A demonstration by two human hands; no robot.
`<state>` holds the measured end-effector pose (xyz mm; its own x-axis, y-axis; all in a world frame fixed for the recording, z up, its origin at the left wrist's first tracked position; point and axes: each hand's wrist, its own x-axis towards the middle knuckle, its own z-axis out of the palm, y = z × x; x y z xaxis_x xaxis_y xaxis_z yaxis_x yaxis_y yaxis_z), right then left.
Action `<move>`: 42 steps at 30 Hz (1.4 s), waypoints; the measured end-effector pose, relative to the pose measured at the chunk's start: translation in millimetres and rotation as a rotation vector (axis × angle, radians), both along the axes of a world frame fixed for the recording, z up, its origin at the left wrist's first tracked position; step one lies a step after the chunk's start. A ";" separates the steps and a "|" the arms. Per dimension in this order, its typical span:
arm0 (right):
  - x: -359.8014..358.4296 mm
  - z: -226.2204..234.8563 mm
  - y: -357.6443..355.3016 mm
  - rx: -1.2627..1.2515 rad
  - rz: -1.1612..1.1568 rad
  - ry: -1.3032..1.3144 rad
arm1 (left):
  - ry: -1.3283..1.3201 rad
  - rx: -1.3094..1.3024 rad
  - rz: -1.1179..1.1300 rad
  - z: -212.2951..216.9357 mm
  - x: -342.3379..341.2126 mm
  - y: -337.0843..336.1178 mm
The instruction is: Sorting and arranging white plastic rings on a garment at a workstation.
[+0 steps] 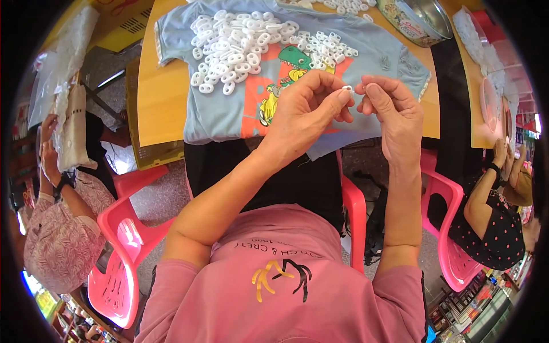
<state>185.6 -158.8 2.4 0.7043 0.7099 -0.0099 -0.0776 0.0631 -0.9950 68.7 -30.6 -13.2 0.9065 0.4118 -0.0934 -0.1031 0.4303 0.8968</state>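
Both hands are raised over the near edge of a light blue T-shirt with a dinosaur print, spread on the table. My left hand is closed, with a small white plastic piece pinched between thumb and forefinger. Close beside it on the right, my right hand is closed in a pinch too; what its fingertips hold is too small to make out. Beyond the hands, a large heap of white oval two-holed plastic pieces lies on the shirt. A smaller pile of white pieces lies to its right.
The wooden table holds a round tin at the far right and more white pieces at the far edge. Pink plastic chairs stand on both sides. People sit at left and right, their hands at other work.
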 end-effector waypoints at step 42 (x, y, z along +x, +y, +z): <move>-23.1 -3.8 10.7 -0.059 -0.106 -0.145 | -0.078 0.007 0.016 -5.4 1.8 -1.0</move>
<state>162.6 -148.1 -1.5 0.7719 0.6331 0.0577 0.0708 0.0046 -0.9975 70.5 -31.6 -18.7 0.9044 0.4263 -0.0193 -0.1797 0.4216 0.8888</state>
